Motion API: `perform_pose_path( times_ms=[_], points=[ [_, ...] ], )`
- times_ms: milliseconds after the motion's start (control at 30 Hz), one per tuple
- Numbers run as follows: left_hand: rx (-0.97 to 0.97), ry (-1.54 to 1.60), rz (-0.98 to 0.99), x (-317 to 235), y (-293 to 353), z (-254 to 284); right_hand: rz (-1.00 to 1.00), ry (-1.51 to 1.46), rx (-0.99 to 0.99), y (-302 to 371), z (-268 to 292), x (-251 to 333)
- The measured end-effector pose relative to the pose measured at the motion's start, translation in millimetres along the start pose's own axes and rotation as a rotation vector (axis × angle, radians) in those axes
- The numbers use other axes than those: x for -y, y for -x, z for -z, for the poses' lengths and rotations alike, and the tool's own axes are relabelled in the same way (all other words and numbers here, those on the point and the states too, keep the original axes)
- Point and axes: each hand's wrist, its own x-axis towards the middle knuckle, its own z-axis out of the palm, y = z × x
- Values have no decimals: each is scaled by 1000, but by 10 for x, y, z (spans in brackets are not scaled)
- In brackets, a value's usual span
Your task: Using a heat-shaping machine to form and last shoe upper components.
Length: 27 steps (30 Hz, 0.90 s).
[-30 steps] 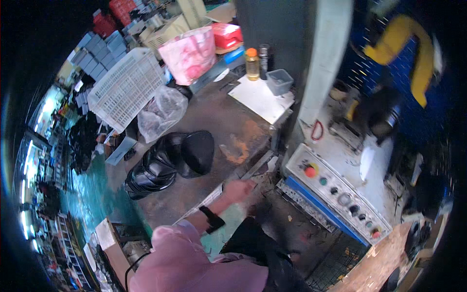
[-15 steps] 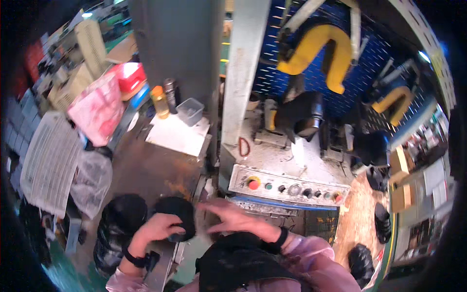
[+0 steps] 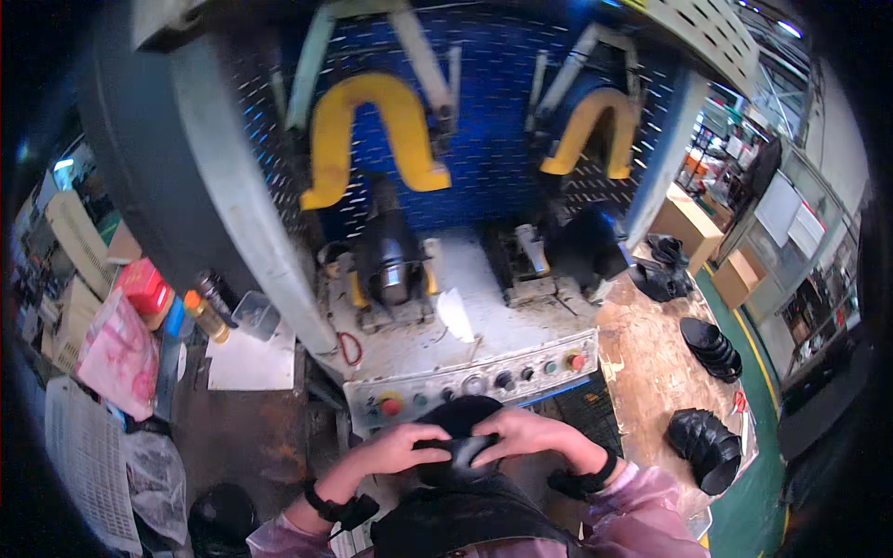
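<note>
In front of my body, a black cupped piece (image 3: 462,458) with a glossy patch is held by both hands. My left hand (image 3: 409,448) pinches its left side, thumb and fingers closed on the edge. On the opposite side, my right hand (image 3: 523,435) grips it the same way. A dark rounded part (image 3: 470,412) of what I hold rises behind my fingers, close to the machine's control panel (image 3: 437,392). A stack of similar black pieces (image 3: 223,516) stands at the lower left.
Beyond the panel, the machine has yellow U-shaped pads (image 3: 379,88) (image 3: 595,104) above black forms (image 3: 391,256) (image 3: 588,246). Red-handled scissors (image 3: 350,348) lie at its left. More black stacks (image 3: 704,448) (image 3: 711,349) rest on the wooden table (image 3: 628,372) at right.
The view has swung to the right. My left hand has left the stacks at left with a black piece, and my right hand, apart before, now grips it too.
</note>
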Motion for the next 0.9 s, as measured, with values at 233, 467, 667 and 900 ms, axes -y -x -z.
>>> perform_pose_path(
  times_ms=[233,467,667,900],
  points=[
    [-617,-554,-425,-833,-2264,-223,-264,-478,-455,1322,311,-929],
    [-935,-1035,-551,-972,-3304,-107,-460,-1034,-861,2196,367,-1579],
    [-379,-1013,-813,-1609,-2704,-1064,-436,-795,-951,2575,576,-1374],
    [-53,-755,-882,-1276,-3091,-1781,-607,-830,-831,2955,248,-864]
  ],
)
